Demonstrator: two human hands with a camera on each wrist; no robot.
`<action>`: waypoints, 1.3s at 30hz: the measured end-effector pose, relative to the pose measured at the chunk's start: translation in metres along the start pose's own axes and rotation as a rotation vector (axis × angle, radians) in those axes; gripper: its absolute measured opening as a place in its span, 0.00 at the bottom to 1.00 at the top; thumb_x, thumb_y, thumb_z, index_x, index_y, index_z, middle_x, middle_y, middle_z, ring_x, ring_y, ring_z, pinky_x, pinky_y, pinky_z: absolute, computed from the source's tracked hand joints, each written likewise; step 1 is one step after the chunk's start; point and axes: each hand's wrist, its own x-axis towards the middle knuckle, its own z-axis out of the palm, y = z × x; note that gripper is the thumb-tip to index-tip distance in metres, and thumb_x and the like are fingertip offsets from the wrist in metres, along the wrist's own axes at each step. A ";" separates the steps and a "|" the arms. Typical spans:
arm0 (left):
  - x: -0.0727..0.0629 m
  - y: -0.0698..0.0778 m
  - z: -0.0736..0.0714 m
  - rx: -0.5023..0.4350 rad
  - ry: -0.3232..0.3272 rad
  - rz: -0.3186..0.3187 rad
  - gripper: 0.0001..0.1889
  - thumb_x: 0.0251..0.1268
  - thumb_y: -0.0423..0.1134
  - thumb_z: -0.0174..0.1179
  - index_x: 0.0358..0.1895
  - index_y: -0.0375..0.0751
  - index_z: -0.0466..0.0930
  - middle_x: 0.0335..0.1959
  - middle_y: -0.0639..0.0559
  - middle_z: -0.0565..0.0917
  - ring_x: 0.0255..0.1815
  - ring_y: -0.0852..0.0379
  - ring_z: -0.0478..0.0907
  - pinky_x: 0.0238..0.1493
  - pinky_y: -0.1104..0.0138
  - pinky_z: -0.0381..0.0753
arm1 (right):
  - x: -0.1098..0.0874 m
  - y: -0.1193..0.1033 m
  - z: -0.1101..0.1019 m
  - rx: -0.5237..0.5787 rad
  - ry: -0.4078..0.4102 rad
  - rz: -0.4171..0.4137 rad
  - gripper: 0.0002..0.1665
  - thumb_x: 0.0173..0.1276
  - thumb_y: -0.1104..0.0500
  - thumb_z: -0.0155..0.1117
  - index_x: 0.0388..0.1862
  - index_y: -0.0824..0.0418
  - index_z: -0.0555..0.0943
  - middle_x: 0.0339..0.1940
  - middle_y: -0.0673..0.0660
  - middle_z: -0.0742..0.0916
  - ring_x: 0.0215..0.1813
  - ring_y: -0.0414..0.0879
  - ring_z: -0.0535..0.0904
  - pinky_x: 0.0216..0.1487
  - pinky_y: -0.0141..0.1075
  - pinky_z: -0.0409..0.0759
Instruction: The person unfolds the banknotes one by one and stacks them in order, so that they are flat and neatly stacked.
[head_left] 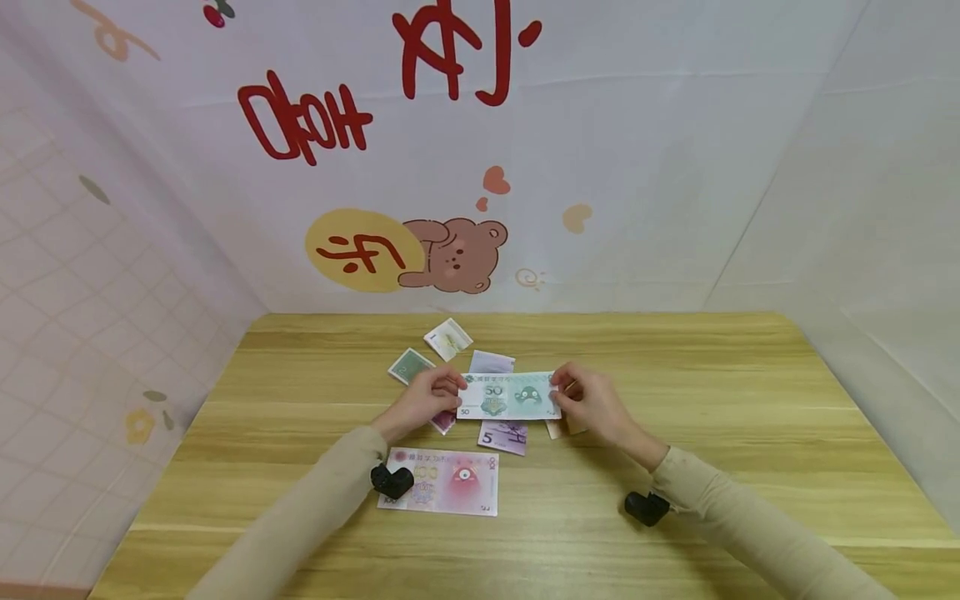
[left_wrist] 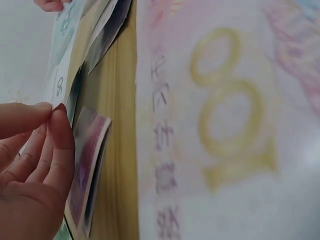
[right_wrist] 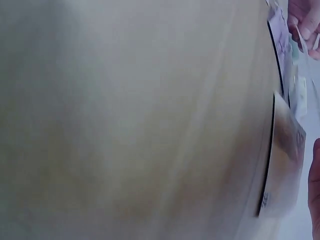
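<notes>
Head view: left hand (head_left: 422, 402) and right hand (head_left: 597, 406) pinch the two ends of a green 50 note (head_left: 510, 397) between thumb and fingers, holding it face up over the middle of the bench (head_left: 675, 358). Several notes crowd the space around it. A purple 5 note (head_left: 504, 438) shows below its lower edge, and a pale purple piece (head_left: 492, 363) above the upper one; whether these are one note is hidden by the 50. A dark pink note (head_left: 444, 422) lies partly behind the left hand, a brownish note (head_left: 564, 429) beside the right. Farther off, near the left hand, are a green 2 note (head_left: 409, 365) and a pale 1 note (head_left: 450, 340). Nearer the person lies a large pink 100 note (head_left: 465, 483), its left part blocked by a black device (head_left: 393, 481) at the left sleeve (head_left: 300, 508). Behind the bench hangs a white backdrop (head_left: 637, 158) printed with a brown bear (head_left: 457, 258).
</notes>
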 end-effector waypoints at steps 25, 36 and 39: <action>-0.037 0.002 -0.038 -0.009 -0.137 -0.046 0.12 0.61 0.20 0.56 0.48 0.23 0.72 0.38 0.40 0.79 0.38 0.54 0.77 0.43 0.67 0.80 | -0.016 -0.022 0.027 0.114 -0.051 -0.055 0.09 0.59 0.69 0.69 0.37 0.64 0.79 0.29 0.49 0.83 0.28 0.39 0.77 0.28 0.31 0.78; -0.049 -0.001 -0.049 0.011 -0.179 -0.025 0.12 0.60 0.21 0.56 0.48 0.22 0.72 0.37 0.39 0.79 0.38 0.55 0.78 0.41 0.68 0.80 | -0.022 -0.030 0.039 0.149 -0.070 -0.057 0.09 0.60 0.70 0.69 0.37 0.63 0.79 0.28 0.49 0.83 0.28 0.40 0.78 0.30 0.31 0.78; -0.052 -0.002 -0.050 0.010 -0.193 -0.023 0.13 0.59 0.21 0.56 0.48 0.22 0.72 0.37 0.39 0.79 0.37 0.55 0.78 0.41 0.68 0.81 | -0.024 -0.031 0.043 0.144 -0.081 -0.070 0.08 0.60 0.70 0.69 0.37 0.64 0.79 0.27 0.48 0.82 0.28 0.39 0.77 0.29 0.31 0.78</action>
